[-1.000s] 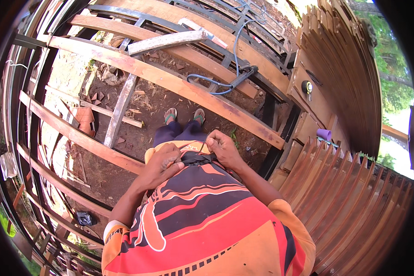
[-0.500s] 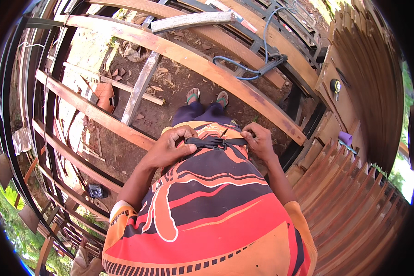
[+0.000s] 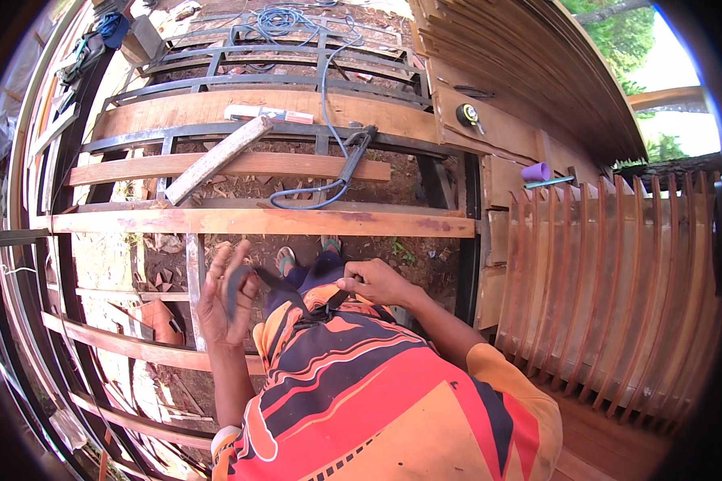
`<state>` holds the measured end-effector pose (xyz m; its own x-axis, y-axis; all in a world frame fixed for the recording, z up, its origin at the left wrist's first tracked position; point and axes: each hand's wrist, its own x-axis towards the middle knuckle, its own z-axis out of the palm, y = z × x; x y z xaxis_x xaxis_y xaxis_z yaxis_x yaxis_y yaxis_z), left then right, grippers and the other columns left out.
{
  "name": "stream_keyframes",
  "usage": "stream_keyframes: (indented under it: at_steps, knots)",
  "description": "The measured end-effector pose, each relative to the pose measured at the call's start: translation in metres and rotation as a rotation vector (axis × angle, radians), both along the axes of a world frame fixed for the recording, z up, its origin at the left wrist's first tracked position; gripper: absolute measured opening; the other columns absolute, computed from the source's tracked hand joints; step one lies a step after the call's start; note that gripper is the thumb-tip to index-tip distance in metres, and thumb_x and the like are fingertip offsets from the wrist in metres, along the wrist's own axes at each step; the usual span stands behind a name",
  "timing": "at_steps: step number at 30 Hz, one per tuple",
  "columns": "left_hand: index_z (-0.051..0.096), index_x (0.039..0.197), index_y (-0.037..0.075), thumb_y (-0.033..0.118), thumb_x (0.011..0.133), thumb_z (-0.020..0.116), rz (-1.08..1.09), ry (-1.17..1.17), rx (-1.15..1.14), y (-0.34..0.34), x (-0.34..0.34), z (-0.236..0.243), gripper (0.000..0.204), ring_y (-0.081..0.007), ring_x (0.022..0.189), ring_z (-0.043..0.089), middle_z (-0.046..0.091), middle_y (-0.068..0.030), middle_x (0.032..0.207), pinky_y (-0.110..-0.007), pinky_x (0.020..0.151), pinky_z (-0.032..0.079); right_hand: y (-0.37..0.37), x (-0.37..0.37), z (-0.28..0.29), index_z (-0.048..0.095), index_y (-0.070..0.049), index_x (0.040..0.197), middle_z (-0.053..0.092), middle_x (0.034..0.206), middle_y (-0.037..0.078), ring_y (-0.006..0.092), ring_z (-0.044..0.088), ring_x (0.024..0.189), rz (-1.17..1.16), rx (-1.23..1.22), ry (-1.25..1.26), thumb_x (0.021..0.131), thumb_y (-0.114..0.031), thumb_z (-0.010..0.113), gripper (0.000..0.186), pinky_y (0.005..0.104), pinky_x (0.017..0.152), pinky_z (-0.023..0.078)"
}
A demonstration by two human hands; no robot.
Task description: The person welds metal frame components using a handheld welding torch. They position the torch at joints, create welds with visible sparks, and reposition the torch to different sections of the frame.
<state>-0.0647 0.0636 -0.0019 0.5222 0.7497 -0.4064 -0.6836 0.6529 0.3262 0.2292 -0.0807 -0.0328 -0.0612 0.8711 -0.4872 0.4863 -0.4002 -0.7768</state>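
Note:
Around my waist, over an orange, red and black patterned shirt [image 3: 353,377], runs a black strap [image 3: 279,284] with its middle bunched in front. My left hand [image 3: 223,309] is raised to the left of the waist, with some fingers stretched up. A loose length of the strap rises from the waist and loops at the thumb and palm there. My right hand [image 3: 379,283] stays close to the waist, its thumb and fingers closed on the strap's other side. That hand covers part of the strap.
A wooden beam [image 3: 265,222] crosses ahead of my sandalled feet. Beyond it lie a weathered wood piece [image 3: 219,159] and a black clamp-like tool [image 3: 354,156] with a blue cable. At right are a tape measure [image 3: 468,116], a purple cup [image 3: 536,172] and slatted brown wood [image 3: 602,280].
My left hand has lifted away from the waist, pulling a length of strap out leftward. The right hand still grips at the waist. My view has turned and tilted farther ahead.

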Motion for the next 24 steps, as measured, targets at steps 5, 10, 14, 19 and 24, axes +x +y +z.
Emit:
stream_keyframes:
  at_steps: [5,10,14,19,24]
  knots:
    - [0.058,0.138,-0.002,0.032,0.105,0.061,0.004,0.645,0.196,-0.021,-0.036,-0.053,0.047,-0.0294,0.112,0.069,0.067,-0.0182,0.132,-0.045,0.115,0.046,-0.009,-0.006,0.002,0.066,0.000,0.082,0.063,0.072,0.011,0.0177,0.058,0.069,0.054,-0.297,0.235,0.109,-0.043,0.056,0.052,0.0373,0.066,0.047]
    - [0.075,0.113,-0.005,0.038,0.110,0.053,-0.684,0.617,0.490,-0.054,-0.036,-0.024,0.048,-0.0228,0.113,0.066,0.074,-0.0125,0.114,-0.037,0.103,0.049,0.002,-0.026,0.002,0.066,-0.001,0.088,0.060,0.075,0.003,0.0121,0.052,0.072,-0.051,-0.201,0.468,0.111,-0.044,0.054,0.049,0.0321,0.067,0.044]
    - [0.074,0.121,-0.003,0.028,0.108,0.060,-0.757,0.613,0.492,-0.054,0.007,0.015,0.037,-0.0216,0.115,0.066,0.073,-0.0121,0.120,-0.037,0.103,0.050,0.010,-0.046,0.009,0.066,-0.005,0.092,0.055,0.073,-0.005,0.0046,0.048,0.067,-0.232,-0.241,0.644,0.110,-0.035,0.059,0.036,0.0230,0.060,0.038]
    - [0.073,0.122,-0.002,0.023,0.105,0.066,-0.699,0.597,0.398,-0.050,0.019,0.009,0.031,-0.0174,0.110,0.067,0.073,-0.0096,0.118,-0.034,0.100,0.052,0.021,-0.049,0.017,0.062,-0.007,0.086,0.052,0.069,-0.006,0.0019,0.043,0.060,-0.435,-0.307,0.620,0.108,-0.025,0.063,0.028,0.0215,0.053,0.033]
    - [0.075,0.112,-0.004,0.033,0.105,0.066,-0.380,0.256,0.061,-0.070,0.013,-0.013,0.039,-0.0177,0.106,0.069,0.074,-0.0111,0.113,-0.033,0.098,0.054,0.049,-0.070,-0.001,0.061,-0.009,0.087,0.058,0.072,-0.002,0.0020,0.045,0.061,-0.413,-0.281,0.629,0.109,-0.019,0.060,0.024,0.0203,0.055,0.035]
